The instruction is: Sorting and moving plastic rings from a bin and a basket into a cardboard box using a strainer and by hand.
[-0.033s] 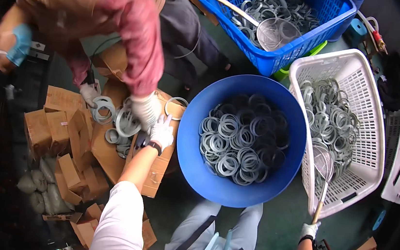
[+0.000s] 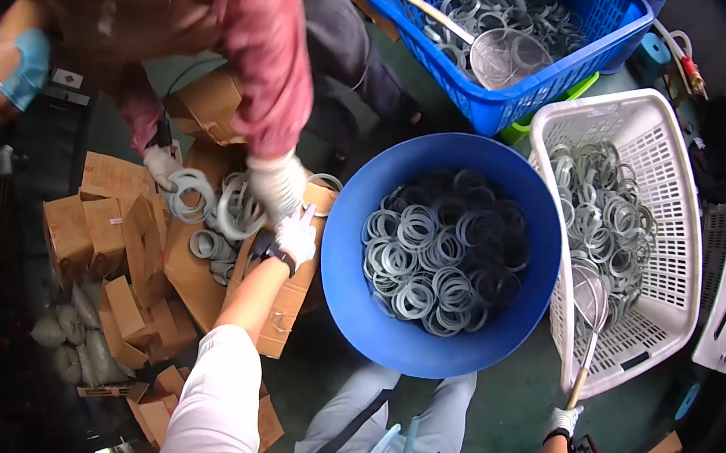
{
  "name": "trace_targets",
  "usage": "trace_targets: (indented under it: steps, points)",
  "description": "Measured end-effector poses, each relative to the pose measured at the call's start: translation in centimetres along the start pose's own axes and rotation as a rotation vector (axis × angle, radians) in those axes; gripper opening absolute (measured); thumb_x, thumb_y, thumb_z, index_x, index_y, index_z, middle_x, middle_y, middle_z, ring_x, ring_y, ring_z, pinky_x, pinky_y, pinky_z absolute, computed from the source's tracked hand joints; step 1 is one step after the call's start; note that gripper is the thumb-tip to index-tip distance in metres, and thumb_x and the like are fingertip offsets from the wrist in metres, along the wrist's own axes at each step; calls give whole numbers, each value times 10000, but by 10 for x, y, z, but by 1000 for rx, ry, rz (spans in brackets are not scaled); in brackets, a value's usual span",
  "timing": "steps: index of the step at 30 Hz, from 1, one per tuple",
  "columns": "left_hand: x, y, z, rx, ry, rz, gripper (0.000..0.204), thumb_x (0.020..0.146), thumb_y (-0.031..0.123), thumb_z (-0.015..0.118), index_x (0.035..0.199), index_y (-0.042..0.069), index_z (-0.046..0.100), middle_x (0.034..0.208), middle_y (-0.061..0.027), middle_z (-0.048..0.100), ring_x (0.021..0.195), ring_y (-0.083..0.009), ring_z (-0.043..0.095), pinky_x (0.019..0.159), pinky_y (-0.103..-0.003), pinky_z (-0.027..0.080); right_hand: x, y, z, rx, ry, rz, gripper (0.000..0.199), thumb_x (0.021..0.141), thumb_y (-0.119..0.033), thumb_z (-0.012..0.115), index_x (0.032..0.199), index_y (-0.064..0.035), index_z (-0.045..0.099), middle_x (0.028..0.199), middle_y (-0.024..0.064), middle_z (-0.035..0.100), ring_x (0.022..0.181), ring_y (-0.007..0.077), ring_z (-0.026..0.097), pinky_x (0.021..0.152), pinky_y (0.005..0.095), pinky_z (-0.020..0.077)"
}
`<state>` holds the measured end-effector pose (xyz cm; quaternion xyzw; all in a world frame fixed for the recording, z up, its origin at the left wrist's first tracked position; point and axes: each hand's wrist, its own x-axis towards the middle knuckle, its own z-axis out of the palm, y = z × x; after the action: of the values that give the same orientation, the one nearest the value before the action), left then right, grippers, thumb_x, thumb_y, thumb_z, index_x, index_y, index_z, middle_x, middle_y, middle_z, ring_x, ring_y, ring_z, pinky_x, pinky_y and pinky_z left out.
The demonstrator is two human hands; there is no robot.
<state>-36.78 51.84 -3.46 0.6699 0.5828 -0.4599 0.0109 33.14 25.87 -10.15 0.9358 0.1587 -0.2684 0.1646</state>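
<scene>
Gripping the wooden handle of a wire-mesh skimmer (image 2: 587, 325) in the white plastic basket (image 2: 657, 125), the right hand (image 2: 564, 419) stays low. Left hand (image 2: 295, 237), gloved, rests open on flattened brown cardboard (image 2: 284, 307) beside grey metal rings (image 2: 223, 212), touching a co-worker's gloved hand (image 2: 274, 184).

Floor and the items resting on it

The dark green floor (image 2: 502, 418) carries a round blue tub (image 2: 354, 314) at centre, a white slatted basket (image 2: 695, 261) touching its right side, and a blue crate (image 2: 518, 101) beyond both. Flattened brown cardboard (image 2: 284, 307) and small cardboard boxes (image 2: 80, 223) lie at left, with grey filled bags (image 2: 76, 342) just beside them.
</scene>
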Motion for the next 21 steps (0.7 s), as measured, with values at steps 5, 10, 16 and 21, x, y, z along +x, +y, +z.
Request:
trace_targets:
  steps: [5, 10, 16, 21]
  points:
    - [70, 11, 22, -28, -25, -22, 490, 912, 211, 307, 1373, 45, 312, 1430, -127, 305, 1329, -302, 254, 1075, -514, 121, 32, 32, 32, 209, 47, -210, 353, 721, -68, 597, 1058, -24, 503, 807, 109, 557, 673, 225, 525, 629, 326, 441]
    - [57, -1, 5, 243, -154, 147, 464, 902, 205, 344, 1332, 38, 398, 1426, -96, 327, 1321, -263, 283, 997, -503, 268, -20, 33, 26, 511, 61, -191, 137, 690, -15, 542, 823, 4, 517, 661, 27, 482, 550, 135, 418, 519, 302, 393]
    - [44, -39, 76, -25, 221, 98, 316, 865, 156, 381, 1090, 92, 593, 1085, -112, 581, 1064, -244, 497, 1027, -520, 226, -81, 80, 25, 701, 77, -187, 216, 693, -17, 572, 905, 9, 541, 718, 25, 506, 605, 145, 451, 578, 280, 407]
    - [35, -60, 78, -161, 293, 142, 261, 858, 158, 416, 1014, 86, 613, 975, -91, 619, 936, -223, 581, 920, -456, 374, -155, 96, 9, 893, 91, -139, 238, 709, -55, 576, 945, -31, 545, 696, -10, 483, 557, 105, 446, 509, 249, 391]
